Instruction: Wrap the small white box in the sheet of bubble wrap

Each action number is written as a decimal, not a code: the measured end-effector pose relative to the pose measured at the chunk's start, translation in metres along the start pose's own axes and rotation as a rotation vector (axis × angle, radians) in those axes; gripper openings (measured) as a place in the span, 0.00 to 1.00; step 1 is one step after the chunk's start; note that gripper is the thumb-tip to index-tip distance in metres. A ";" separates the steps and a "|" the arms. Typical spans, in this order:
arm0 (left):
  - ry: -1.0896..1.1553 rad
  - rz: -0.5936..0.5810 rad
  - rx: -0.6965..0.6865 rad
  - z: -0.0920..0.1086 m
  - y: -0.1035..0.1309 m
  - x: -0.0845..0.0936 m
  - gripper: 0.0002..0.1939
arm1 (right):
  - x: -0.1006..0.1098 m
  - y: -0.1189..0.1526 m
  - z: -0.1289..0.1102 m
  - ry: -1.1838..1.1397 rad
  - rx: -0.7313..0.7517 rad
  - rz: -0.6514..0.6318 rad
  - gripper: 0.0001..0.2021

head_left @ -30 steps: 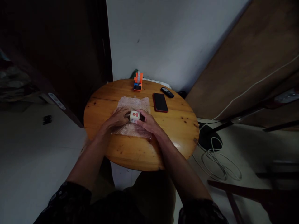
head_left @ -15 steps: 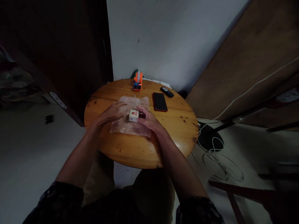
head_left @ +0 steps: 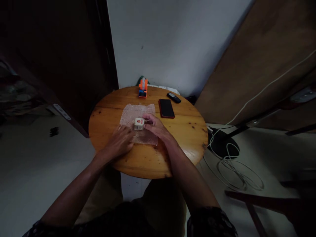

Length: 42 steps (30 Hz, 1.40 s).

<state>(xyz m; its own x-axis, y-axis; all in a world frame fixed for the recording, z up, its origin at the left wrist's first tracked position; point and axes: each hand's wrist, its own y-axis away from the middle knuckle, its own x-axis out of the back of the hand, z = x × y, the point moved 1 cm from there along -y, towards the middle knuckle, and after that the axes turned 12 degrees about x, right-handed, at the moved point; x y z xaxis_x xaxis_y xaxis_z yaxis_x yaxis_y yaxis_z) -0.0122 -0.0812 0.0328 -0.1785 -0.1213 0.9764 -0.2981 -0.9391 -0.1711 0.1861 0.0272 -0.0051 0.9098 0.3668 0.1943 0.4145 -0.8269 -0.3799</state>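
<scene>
A small white carton with a red print rests on a sheet of bubble wrap laid flat on the round wooden table. At the carton's right side is my right hand, with thumb and fingers bent around its right edge. My left hand lies low over the near left corner of the bubble wrap. Its fingers are bent down together on the sheet's edge, and the fingertips are partly hidden.
Toward the wall stands an orange tape dispenser. A dark phone in a red case lies right of the wrap, with a small black handset behind it. Pale cable coils on the floor to the right.
My left hand has come down and nearer to me, from beside the carton to the wrap's near left corner. My right hand stays at the carton. The view has shifted slightly.
</scene>
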 end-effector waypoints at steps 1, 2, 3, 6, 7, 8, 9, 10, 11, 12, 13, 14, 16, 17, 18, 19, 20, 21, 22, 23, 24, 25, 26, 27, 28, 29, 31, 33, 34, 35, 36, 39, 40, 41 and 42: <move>-0.014 -0.003 -0.016 0.002 -0.001 0.000 0.09 | 0.000 0.000 0.000 -0.002 -0.001 -0.009 0.24; -0.025 -0.002 -0.032 0.003 -0.002 -0.001 0.08 | -0.001 0.000 0.000 -0.004 0.002 -0.016 0.25; -0.034 0.001 -0.046 0.004 -0.002 -0.002 0.07 | -0.001 0.001 0.001 -0.007 0.006 -0.024 0.26; -0.058 0.024 -0.063 0.007 -0.001 -0.008 0.09 | -0.003 0.001 0.002 -0.007 0.023 -0.053 0.28; -0.064 0.034 -0.067 0.008 -0.001 -0.010 0.09 | -0.004 0.001 0.002 0.004 0.028 -0.060 0.29; -0.067 0.043 -0.070 0.008 -0.001 -0.012 0.09 | -0.004 0.001 0.003 0.022 0.032 -0.058 0.29; -0.067 0.050 -0.071 0.008 -0.001 -0.013 0.09 | -0.005 0.001 0.003 0.043 0.036 -0.050 0.28; -0.062 0.055 -0.070 0.008 -0.001 -0.014 0.09 | -0.005 0.000 0.003 0.066 0.041 -0.038 0.27; -0.050 0.059 -0.064 0.008 -0.002 -0.015 0.09 | -0.005 0.000 0.004 0.083 0.046 -0.025 0.26; -0.035 0.063 -0.054 0.007 -0.002 -0.014 0.09 | -0.005 0.000 0.004 0.094 0.049 -0.014 0.26; -0.016 0.066 -0.044 0.007 -0.003 -0.014 0.09 | -0.006 0.000 0.003 0.097 0.052 -0.009 0.25; 0.004 0.070 -0.035 0.007 -0.004 -0.013 0.09 | -0.006 0.000 0.003 0.091 0.055 -0.011 0.25; 0.037 0.074 -0.014 0.008 -0.006 -0.009 0.09 | -0.006 -0.001 0.001 0.063 0.059 -0.028 0.24; 0.049 0.073 -0.002 0.008 -0.007 -0.007 0.09 | -0.007 -0.001 0.000 0.046 0.059 -0.035 0.23; 0.059 0.070 0.011 0.008 -0.008 -0.005 0.08 | -0.007 0.000 -0.001 0.031 0.058 -0.037 0.23; 0.067 0.068 0.022 0.008 -0.008 -0.004 0.08 | -0.007 0.000 -0.002 0.021 0.053 -0.033 0.22; 0.074 0.067 0.031 0.009 -0.009 -0.003 0.07 | -0.008 0.000 -0.002 0.014 0.047 -0.025 0.22; 0.082 0.067 0.033 0.009 -0.009 -0.002 0.07 | -0.008 0.000 -0.003 0.009 0.041 -0.016 0.21; 0.090 0.069 0.032 0.009 -0.010 -0.001 0.07 | -0.008 0.000 -0.003 0.006 0.040 -0.008 0.21; 0.098 0.072 0.032 0.009 -0.010 -0.001 0.07 | -0.008 0.000 -0.003 0.005 0.041 -0.001 0.21; 0.104 0.076 0.031 0.008 -0.010 -0.002 0.07 | -0.008 0.000 -0.003 0.005 0.043 0.006 0.21; 0.108 0.080 0.029 0.008 -0.009 -0.002 0.07 | -0.008 0.000 -0.002 0.005 0.045 0.011 0.21; 0.111 0.085 0.027 0.008 -0.009 -0.002 0.08 | -0.008 0.000 -0.002 0.006 0.046 0.014 0.21; 0.112 0.088 0.026 0.007 -0.008 -0.003 0.08 | -0.008 0.000 -0.002 0.007 0.046 0.018 0.20; 0.113 0.089 0.024 0.007 -0.008 -0.003 0.08 | -0.008 0.000 -0.002 0.009 0.045 0.021 0.20; 0.116 0.088 0.022 0.007 -0.008 -0.003 0.08 | -0.008 0.000 -0.001 0.009 0.043 0.023 0.21; 0.126 0.086 0.015 0.007 -0.007 -0.004 0.08 | -0.008 -0.001 0.000 -0.005 0.035 0.019 0.21; 0.131 0.088 0.000 0.008 -0.005 -0.005 0.06 | -0.008 -0.001 0.001 -0.029 0.024 0.010 0.21; 0.127 0.090 -0.010 0.008 -0.005 -0.005 0.07 | -0.008 -0.001 0.001 -0.037 0.020 0.009 0.21; 0.123 0.093 -0.019 0.008 -0.005 -0.006 0.08 | -0.008 -0.001 0.001 -0.041 0.014 0.013 0.21; 0.121 0.099 -0.025 0.008 -0.005 -0.007 0.08 | -0.008 -0.001 0.001 -0.044 0.008 0.018 0.22; 0.167 0.135 -0.007 0.005 -0.010 -0.008 0.07 | -0.009 0.000 -0.002 -0.066 -0.022 0.007 0.23; 0.196 0.152 0.012 0.003 -0.014 -0.008 0.06 | -0.008 0.001 -0.004 -0.084 -0.036 -0.001 0.24; 0.227 0.169 0.035 0.002 -0.019 -0.007 0.06 | -0.007 0.002 -0.006 -0.104 -0.052 -0.003 0.23; 0.257 0.182 0.061 0.000 -0.025 -0.006 0.05 | -0.005 0.002 -0.009 -0.124 -0.065 0.006 0.22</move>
<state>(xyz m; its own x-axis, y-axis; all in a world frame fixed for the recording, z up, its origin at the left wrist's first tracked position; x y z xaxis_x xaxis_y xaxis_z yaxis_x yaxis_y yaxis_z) -0.0042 -0.0569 0.0312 -0.4573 -0.2107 0.8640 -0.1842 -0.9280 -0.3239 0.1825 0.0199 0.0015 0.9095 0.4085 0.0770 0.4106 -0.8537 -0.3202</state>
